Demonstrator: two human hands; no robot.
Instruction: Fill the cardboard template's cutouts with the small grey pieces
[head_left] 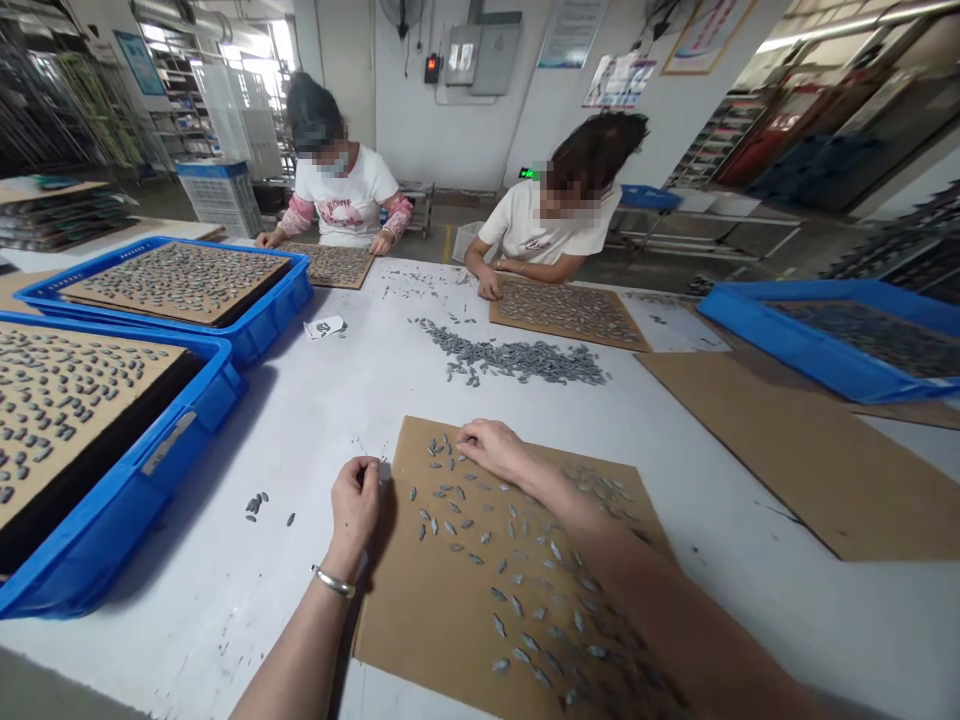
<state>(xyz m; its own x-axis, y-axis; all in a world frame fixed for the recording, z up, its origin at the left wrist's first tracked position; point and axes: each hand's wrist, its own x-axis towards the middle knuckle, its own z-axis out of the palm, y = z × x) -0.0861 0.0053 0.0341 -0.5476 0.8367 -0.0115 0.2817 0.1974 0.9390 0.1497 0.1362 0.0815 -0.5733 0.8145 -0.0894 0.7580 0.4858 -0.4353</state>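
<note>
A brown cardboard sheet lies before me, with many small grey spindle-shaped pieces spread over it. Over its upper part, my right hand has thumb and fingers pinched together among a few of the pieces; whatever is between the fingertips is too small to make out. Just off the sheet's left edge is my left hand, fingers curled in and thumb against them. Its grip is hidden, so I cannot tell what it holds. A silver bangle circles the left wrist. Beyond the sheet lies a heap of loose grey pieces.
Blue trays with piece-covered boards stand at left; another blue tray is at right. A bare cardboard sheet lies to my right. Across the white table, two co-workers have hands at boards of similar pieces.
</note>
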